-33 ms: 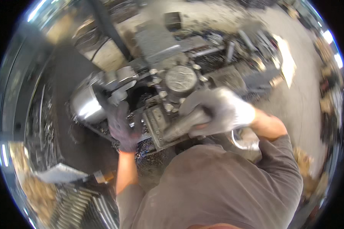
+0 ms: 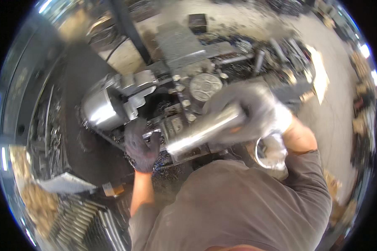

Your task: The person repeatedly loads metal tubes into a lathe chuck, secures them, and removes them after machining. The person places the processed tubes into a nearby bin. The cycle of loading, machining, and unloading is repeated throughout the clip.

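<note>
A shiny round metal bar [image 2: 201, 131] is gripped by my gloved right hand [image 2: 249, 115], whose fingers wrap round its upper right end. It slants over the flat metal block [image 2: 182, 157] of a lathe, its free end toward the lower left; whether that end touches the block I cannot tell. My left hand [image 2: 141, 146], in a dark glove, is just below the lathe chuck [image 2: 102, 109], thumb and fingers apart. A small bright metal piece [image 2: 151, 134] shows beside its thumb. Motion blurs the right hand.
A round-topped tool post [image 2: 205, 87] with bolts around it stands beyond the right hand. Loose metal parts [image 2: 259, 60] lie at the far right. Several bars [image 2: 77, 219] are stacked at the lower left. Metal chips lie near the left hand. A shiny ring-shaped part [image 2: 270, 152] is beneath my right forearm.
The right hand has turned the bar, and more of its shiny length shows. My left hand's fingers have drawn back slightly from the chuck. The whole view has shifted a little.
</note>
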The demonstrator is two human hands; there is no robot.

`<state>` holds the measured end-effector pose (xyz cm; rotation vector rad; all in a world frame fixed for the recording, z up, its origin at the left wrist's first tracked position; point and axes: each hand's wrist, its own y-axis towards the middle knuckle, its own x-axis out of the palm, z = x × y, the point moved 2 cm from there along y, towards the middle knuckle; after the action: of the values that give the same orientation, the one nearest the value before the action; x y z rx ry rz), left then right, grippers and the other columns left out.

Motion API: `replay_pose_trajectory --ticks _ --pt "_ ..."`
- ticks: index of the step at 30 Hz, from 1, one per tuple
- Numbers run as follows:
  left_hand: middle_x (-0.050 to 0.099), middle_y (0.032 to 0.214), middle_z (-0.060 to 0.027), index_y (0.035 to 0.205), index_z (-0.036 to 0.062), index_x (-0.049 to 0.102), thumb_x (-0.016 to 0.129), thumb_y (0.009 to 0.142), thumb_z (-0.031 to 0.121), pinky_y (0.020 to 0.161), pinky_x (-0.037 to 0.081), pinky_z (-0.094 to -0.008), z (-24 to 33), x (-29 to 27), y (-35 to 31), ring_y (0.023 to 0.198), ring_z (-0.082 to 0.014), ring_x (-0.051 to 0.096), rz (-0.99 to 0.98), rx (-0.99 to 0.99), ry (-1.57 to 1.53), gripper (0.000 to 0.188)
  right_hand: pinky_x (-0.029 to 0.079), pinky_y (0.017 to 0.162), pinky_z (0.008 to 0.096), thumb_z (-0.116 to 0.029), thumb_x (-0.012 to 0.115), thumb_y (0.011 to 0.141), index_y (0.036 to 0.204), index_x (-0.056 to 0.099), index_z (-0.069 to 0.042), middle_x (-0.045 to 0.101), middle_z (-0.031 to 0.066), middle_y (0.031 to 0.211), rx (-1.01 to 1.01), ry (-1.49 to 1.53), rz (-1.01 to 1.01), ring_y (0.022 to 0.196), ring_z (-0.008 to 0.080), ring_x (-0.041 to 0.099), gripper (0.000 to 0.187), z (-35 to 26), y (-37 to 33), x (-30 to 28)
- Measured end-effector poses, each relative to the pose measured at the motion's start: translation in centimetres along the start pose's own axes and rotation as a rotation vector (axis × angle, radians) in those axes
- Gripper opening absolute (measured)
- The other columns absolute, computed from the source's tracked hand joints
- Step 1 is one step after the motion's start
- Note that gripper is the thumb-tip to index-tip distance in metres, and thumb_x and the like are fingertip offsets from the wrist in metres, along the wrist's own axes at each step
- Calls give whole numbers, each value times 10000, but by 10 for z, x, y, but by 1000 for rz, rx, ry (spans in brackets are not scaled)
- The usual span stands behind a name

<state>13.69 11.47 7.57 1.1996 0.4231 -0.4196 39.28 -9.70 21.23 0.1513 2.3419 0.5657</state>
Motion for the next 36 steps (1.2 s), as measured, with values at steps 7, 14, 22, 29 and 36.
replay_pose_trajectory --ticks 7,14,22,29,36 --pt "723 970 -64 1125 54 701 669 1021 355 808 576 -393 -37 -75 -236 921 -250 697 720 -1501 -643 320 618 664 409 -131 735 785 996 790 -33 761 165 820 280 -1006 -436 781 299 781 239 135 154 -28" --pt "630 1002 -72 1183 116 640 489 1089 502 805 573 -460 -57 -173 -306 905 -234 639 1267 -1477 -605 424 548 656 514 -162 754 731 916 786 -3 736 262 802 401 -604 -737 762 412 748 246 242 142 26" --pt "452 630 64 860 193 568 515 1083 512 650 542 -410 -48 -191 -278 515 -116 413 917 -1645 -541 392 546 631 481 -213 815 706 843 773 13 732 220 721 420 -484 -877 662 341 715 267 270 159 54" --pt "506 671 63 936 181 603 593 1055 518 606 491 -340 -68 -202 -317 575 -141 503 999 -1729 -887 357 561 664 349 -105 767 821 988 742 26 740 104 817 709 347 -674 746 201 699 214 231 208 100" --pt "692 1043 -90 1204 76 674 609 1051 457 739 557 -370 -79 -204 -356 895 -203 672 573 -1398 -240 416 579 903 436 -230 766 833 1641 345 -40 728 231 1242 457 -239 -551 1061 343 718 931 187 207 88"
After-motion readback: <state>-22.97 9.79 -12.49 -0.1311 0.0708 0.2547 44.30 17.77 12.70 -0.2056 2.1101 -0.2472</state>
